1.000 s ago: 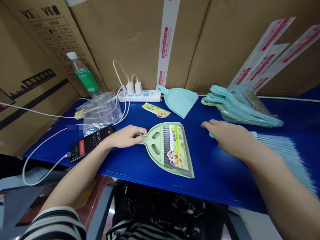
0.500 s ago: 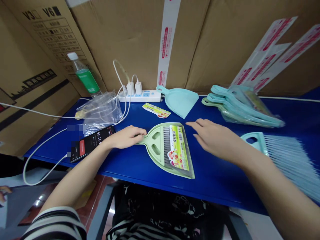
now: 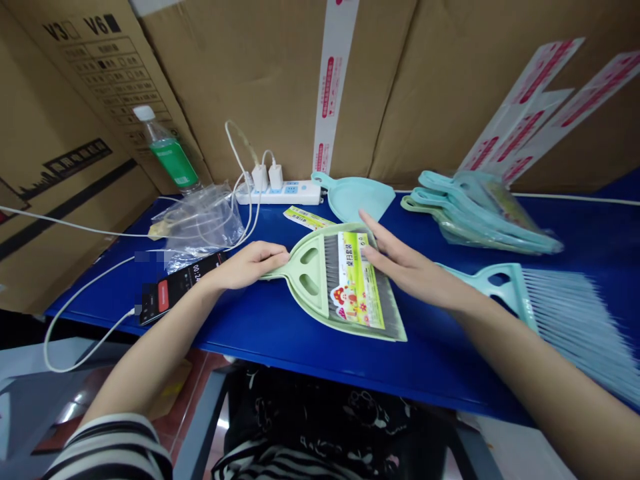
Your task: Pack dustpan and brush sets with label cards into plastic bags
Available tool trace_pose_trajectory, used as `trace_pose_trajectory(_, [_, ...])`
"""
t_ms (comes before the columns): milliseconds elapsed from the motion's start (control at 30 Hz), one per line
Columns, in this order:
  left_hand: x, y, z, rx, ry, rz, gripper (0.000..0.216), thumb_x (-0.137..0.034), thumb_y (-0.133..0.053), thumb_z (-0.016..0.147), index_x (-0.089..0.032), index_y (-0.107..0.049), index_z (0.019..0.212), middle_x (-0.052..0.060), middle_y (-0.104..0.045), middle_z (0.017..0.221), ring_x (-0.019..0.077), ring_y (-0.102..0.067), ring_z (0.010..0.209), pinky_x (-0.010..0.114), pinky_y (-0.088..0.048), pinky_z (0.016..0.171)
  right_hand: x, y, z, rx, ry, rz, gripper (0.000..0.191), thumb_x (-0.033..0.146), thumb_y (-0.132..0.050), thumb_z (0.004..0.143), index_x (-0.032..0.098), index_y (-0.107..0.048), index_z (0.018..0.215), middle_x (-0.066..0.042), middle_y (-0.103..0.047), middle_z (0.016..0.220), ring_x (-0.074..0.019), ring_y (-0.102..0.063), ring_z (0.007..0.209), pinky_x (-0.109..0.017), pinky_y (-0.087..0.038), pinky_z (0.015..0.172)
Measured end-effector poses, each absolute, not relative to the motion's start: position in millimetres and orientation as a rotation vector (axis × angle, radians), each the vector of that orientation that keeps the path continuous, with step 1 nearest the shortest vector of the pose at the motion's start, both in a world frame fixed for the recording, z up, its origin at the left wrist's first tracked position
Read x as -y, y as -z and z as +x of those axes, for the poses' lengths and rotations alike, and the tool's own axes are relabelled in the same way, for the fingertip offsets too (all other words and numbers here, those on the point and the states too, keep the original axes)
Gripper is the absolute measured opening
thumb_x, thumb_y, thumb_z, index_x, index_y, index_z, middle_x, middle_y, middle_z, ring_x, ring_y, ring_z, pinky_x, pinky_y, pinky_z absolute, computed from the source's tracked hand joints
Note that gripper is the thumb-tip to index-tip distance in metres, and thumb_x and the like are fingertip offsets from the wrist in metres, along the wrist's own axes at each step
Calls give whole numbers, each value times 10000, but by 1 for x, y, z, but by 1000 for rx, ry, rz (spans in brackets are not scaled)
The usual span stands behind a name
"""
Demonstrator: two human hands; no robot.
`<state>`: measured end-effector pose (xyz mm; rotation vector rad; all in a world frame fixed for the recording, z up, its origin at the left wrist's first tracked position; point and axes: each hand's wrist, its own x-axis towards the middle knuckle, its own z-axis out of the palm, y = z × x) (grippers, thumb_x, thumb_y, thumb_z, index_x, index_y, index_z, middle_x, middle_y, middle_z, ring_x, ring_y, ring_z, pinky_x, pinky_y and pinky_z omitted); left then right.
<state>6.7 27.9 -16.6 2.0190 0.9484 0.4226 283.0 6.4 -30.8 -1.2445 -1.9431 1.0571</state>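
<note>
My left hand (image 3: 250, 263) is closed on the handle of a pale green dustpan set (image 3: 345, 283) with a grey brush and a yellow-green label on it. The pan is tilted up off the blue table (image 3: 280, 327). My right hand (image 3: 405, 267) lies with fingers stretched out against the pan's right edge, thumb on the label. A light blue brush (image 3: 560, 313) rests on the table to the right of that hand.
Behind the pan lie a blue dustpan (image 3: 357, 195), a loose label (image 3: 305, 217), a white power strip (image 3: 280, 192) with chargers, a plastic bag (image 3: 200, 220) and a green-labelled bottle (image 3: 167, 150). A phone (image 3: 175, 287) lies at left. Stacked blue dustpan sets (image 3: 480, 210) sit at back right. Cardboard boxes form the back wall.
My right hand has left the blue brush and moved left onto the green dustpan. The pan has been lifted and shifted slightly away from me, my left hand still on its handle.
</note>
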Motion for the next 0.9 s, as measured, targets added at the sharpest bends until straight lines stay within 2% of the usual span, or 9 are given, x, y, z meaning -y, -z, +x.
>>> trace_pose_trajectory(100, [-29, 15, 6, -971, -438, 2022, 389, -463, -408, 891, -177, -438, 628, -58, -352, 599, 86, -319, 552, 202, -279, 500, -7, 33, 277, 1594, -1535, -1141, 754, 423, -492, 881, 315, -158, 1548, -58, -683, 1173, -257, -642, 1066, -429, -542, 858])
trace_pose_trajectory(167, [-29, 15, 6, -1001, -429, 2059, 395, -462, -398, 892, -178, -438, 621, -56, -355, 597, 87, -325, 551, 203, -286, 502, -8, 37, 274, 1447, -1659, -1118, 758, 357, -582, 823, 298, -279, 1515, -56, -699, 1133, -253, -658, 1033, -416, -545, 854])
trace_pose_trajectory(233, [-27, 15, 7, -1052, -415, 2134, 400, -454, -381, 899, -180, -434, 612, -53, -364, 591, 89, -342, 549, 205, -298, 509, -11, 42, 272, 1387, -1692, -1097, 684, 306, -648, 764, 284, -449, 1418, -57, -690, 1153, -241, -659, 1024, -402, -536, 878])
trace_pose_trajectory(300, [-26, 13, 7, -1148, -419, 2256, 406, -435, -358, 909, -184, -420, 596, -49, -377, 576, 94, -361, 544, 212, -309, 518, -12, 46, 272, 1358, -1718, -1083, 590, 293, -675, 741, 282, -551, 1318, -58, -677, 1173, -231, -659, 1018, -405, -534, 888])
trace_pose_trajectory(433, [-25, 8, 4, -1457, -588, 2500, 351, -319, -320, 919, -187, -489, 641, -13, -513, 605, 123, -474, 579, 243, -369, 576, -13, 47, 273, 1321, -1736, -1060, 540, 329, -725, 706, 286, -602, 1231, -57, -674, 1165, -221, -658, 999, -406, -542, 868])
trace_pose_trajectory(567, [-26, 2, 0, -1990, -705, 2524, 270, -199, -352, 904, -180, -619, 867, 67, -656, 852, 188, -610, 754, 292, -451, 669, -12, 43, 276, 1318, -1693, -1048, 592, 353, -781, 638, 281, -603, 1198, -49, -670, 1168, -216, -653, 993, -398, -530, 887])
trace_pose_trajectory(667, [-26, 0, -1, -2370, -457, 2438, 363, -133, -350, 898, -185, -604, 1152, 130, -633, 1080, 266, -642, 919, 334, -492, 663, -12, 43, 276, 1347, -1655, -1073, 559, 369, -740, 679, 281, -596, 1212, -55, -665, 1178, -222, -648, 1003, -413, -530, 883])
trace_pose_trajectory(733, [-26, -1, 0, -2466, -219, 2387, 455, -89, -343, 884, -205, -563, 1265, 155, -594, 1153, 306, -632, 999, 359, -520, 666, -13, 43, 276, 1370, -1626, -1086, 538, 367, -701, 710, 279, -590, 1229, -58, -658, 1194, -223, -639, 1029, -414, -524, 897])
trace_pose_trajectory(900, [-25, -2, 0, -2461, 175, 2366, 529, -41, -346, 838, -223, -591, 1269, 197, -562, 1194, 355, -592, 1091, 426, -562, 706, -13, 43, 275, 1418, -1601, -1109, 551, 341, -665, 734, 277, -565, 1273, -61, -664, 1179, -235, -641, 1036, -448, -521, 910])
